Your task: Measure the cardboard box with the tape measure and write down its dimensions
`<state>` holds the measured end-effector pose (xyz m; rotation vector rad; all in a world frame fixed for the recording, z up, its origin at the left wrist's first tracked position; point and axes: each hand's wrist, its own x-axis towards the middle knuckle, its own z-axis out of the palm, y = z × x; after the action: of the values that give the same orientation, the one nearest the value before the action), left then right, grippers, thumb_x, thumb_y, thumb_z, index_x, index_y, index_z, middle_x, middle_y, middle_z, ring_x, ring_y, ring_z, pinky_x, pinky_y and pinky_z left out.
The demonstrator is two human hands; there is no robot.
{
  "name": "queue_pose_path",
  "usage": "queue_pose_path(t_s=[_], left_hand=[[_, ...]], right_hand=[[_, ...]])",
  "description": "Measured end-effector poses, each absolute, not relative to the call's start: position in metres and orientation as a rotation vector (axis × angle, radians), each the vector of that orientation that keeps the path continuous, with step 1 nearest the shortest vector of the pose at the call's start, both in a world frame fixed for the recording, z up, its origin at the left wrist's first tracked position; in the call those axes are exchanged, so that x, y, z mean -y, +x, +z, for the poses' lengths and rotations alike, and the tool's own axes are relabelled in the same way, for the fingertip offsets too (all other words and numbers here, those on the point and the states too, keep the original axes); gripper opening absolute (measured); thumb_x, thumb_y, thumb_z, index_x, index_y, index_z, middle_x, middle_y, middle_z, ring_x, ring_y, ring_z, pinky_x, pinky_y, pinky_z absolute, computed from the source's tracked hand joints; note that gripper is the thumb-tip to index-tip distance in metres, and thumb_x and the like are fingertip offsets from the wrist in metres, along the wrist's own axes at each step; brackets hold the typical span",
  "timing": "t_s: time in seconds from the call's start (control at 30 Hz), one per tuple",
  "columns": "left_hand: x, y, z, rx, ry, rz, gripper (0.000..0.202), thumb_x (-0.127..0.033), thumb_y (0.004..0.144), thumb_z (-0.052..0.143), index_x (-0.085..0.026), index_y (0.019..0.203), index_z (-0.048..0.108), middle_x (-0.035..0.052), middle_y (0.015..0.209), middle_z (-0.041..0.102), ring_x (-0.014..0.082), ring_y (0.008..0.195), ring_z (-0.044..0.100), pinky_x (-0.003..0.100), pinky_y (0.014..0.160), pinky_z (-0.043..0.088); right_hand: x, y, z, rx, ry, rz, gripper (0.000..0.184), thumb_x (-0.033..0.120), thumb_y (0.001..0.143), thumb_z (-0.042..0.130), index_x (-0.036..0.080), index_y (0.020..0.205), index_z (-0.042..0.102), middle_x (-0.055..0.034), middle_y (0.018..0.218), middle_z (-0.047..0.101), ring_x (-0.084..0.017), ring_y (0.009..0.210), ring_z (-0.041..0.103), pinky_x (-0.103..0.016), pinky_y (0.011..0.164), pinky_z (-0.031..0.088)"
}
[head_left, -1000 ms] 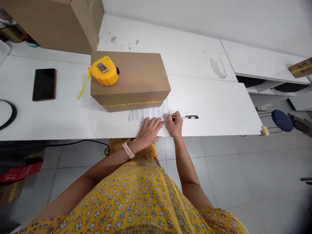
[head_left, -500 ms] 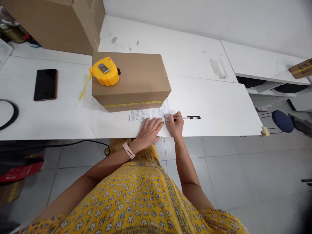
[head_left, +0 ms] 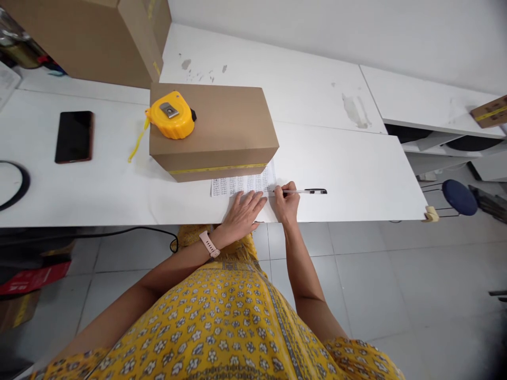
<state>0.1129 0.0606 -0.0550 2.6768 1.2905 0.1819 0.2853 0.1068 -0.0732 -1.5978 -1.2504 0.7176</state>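
Head view: left hand [head_left: 242,212] lies flat, fingers slightly spread, on the paper sheet [head_left: 241,184] by the cardboard box [head_left: 222,119]; right hand [head_left: 288,202] pinches a pen [head_left: 315,191], tip near the sheet's right edge

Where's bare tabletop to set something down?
Widest: white tabletop between the pen and right edge. Another: between phone and near edge. Crowded: front middle, where left hand, right hand, paper and nearer cardboard box bunch together.

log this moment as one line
left hand: flat at near edge of white paper sheet | right hand: holds clear-and-black pen, tip at sheet | yellow plastic tape measure: atop brown cardboard box
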Motion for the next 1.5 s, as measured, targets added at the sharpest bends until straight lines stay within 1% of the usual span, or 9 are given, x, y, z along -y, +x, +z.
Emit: queue_pose_path(t_s=[0.4, 0.53, 0.67, 0.83, 0.97, 1.13, 1.2, 1.3, 1.5], left_hand=[[-0.062, 0.101, -0.051, -1.175, 2.517, 0.347, 0.063, -0.034, 0.088, 0.068, -0.016, 0.146, 0.05, 0.0153, 0.157, 0.046, 0.0325, 0.144, 0.04, 0.053, 0.122, 0.026], [-0.072, 0.062, -0.005, -1.275, 2.354, 1.002, 0.032, -0.033, 0.098, 0.057, -0.023, 0.128, 0.062, 0.0075, 0.131, 0.068, 0.0238, 0.123, 0.061, 0.046, 0.109, 0.045], [-0.1, 0.013, 0.049, -1.639, 2.188, 1.637, 0.023, -0.035, 0.098, 0.057, -0.024, 0.117, 0.065, 0.0047, 0.125, 0.068, 0.0265, 0.125, 0.058, 0.055, 0.114, 0.037], [-0.143, -0.025, 0.066, -1.887, 2.021, 1.461, 0.052, -0.05, 0.086, 0.072, -0.029, 0.132, 0.056, 0.0052, 0.148, 0.051, 0.0379, 0.148, 0.029, 0.062, 0.115, 0.031], [-0.166, -0.029, 0.061, -2.021, 1.937, 1.193, 0.073, -0.041, 0.077, 0.083, -0.02, 0.139, 0.051, 0.0113, 0.138, 0.056, 0.0373, 0.132, 0.045, 0.063, 0.11, 0.036], [-0.15, -0.016, 0.071, -1.916, 1.86, 1.414, 0.061, -0.035, 0.069, 0.085, -0.018, 0.123, 0.062, 0.01, 0.117, 0.067, 0.0314, 0.114, 0.059, 0.054, 0.106, 0.043], [-0.131, -0.006, 0.078, -1.569, 1.742, 1.387, 0.059, -0.046, 0.074, 0.079, -0.02, 0.124, 0.061, 0.0078, 0.109, 0.069, 0.0262, 0.1, 0.066, 0.045, 0.094, 0.052], [-0.106, 0.009, 0.084, -1.128, 1.499, 1.137, 0.065, -0.062, 0.081, 0.068, -0.022, 0.13, 0.054, 0.0065, 0.099, 0.07, 0.0203, 0.077, 0.069, 0.033, 0.068, 0.055], [-0.091, 0.011, 0.081, -1.127, 1.453, 1.055, 0.068, -0.06, 0.084, 0.069, -0.021, 0.135, 0.05, 0.0026, 0.084, 0.069, 0.0147, 0.065, 0.063, 0.025, 0.058, 0.049]], right_hand=[[-0.125, 0.33, -0.076, 1.343, -1.677, 0.326, 0.02, 0.04, 0.096, 0.047, 0.023, 0.101, 0.055, -0.0047, 0.096, 0.057, -0.019, 0.087, 0.055, -0.035, 0.08, 0.046], [-0.138, 0.377, -0.082, 1.485, -1.813, 0.13, 0.025, 0.025, 0.094, 0.04, 0.024, 0.103, 0.062, -0.0093, 0.105, 0.055, -0.025, 0.105, 0.052, -0.042, 0.091, 0.045], [-0.141, 0.396, -0.095, 1.527, -1.922, 0.062, 0.04, 0.011, 0.088, 0.035, 0.02, 0.116, 0.063, -0.0136, 0.107, 0.056, -0.028, 0.107, 0.05, -0.048, 0.096, 0.043], [-0.142, 0.395, -0.105, 1.442, -1.907, -0.001, 0.056, 0.009, 0.087, 0.03, 0.014, 0.139, 0.05, -0.0149, 0.105, 0.061, -0.027, 0.104, 0.054, -0.049, 0.098, 0.044], [-0.14, 0.395, -0.099, 1.314, -1.87, -0.012, 0.048, 0.02, 0.093, 0.031, 0.014, 0.135, 0.053, -0.0143, 0.101, 0.062, -0.027, 0.097, 0.058, -0.05, 0.093, 0.048], [-0.115, 0.351, -0.06, 1.163, -1.676, -0.108, 0.04, 0.034, 0.099, 0.033, 0.019, 0.124, 0.061, -0.0169, 0.109, 0.063, -0.027, 0.103, 0.06, -0.047, 0.09, 0.051], [-0.102, 0.316, -0.033, 1.136, -1.545, 0.063, 0.038, 0.044, 0.099, 0.04, 0.022, 0.116, 0.065, -0.0146, 0.108, 0.065, -0.026, 0.1, 0.061, -0.044, 0.086, 0.053], [-0.089, 0.262, 0.01, 1.194, -1.234, 0.866, 0.046, 0.061, 0.095, 0.047, 0.023, 0.11, 0.07, -0.0098, 0.101, 0.07, -0.022, 0.09, 0.064, -0.037, 0.076, 0.055], [-0.087, 0.212, 0.055, 1.078, -0.893, 1.678, 0.066, 0.081, 0.082, 0.051, 0.022, 0.099, 0.075, -0.0091, 0.1, 0.074, -0.02, 0.088, 0.065, -0.032, 0.072, 0.054]])
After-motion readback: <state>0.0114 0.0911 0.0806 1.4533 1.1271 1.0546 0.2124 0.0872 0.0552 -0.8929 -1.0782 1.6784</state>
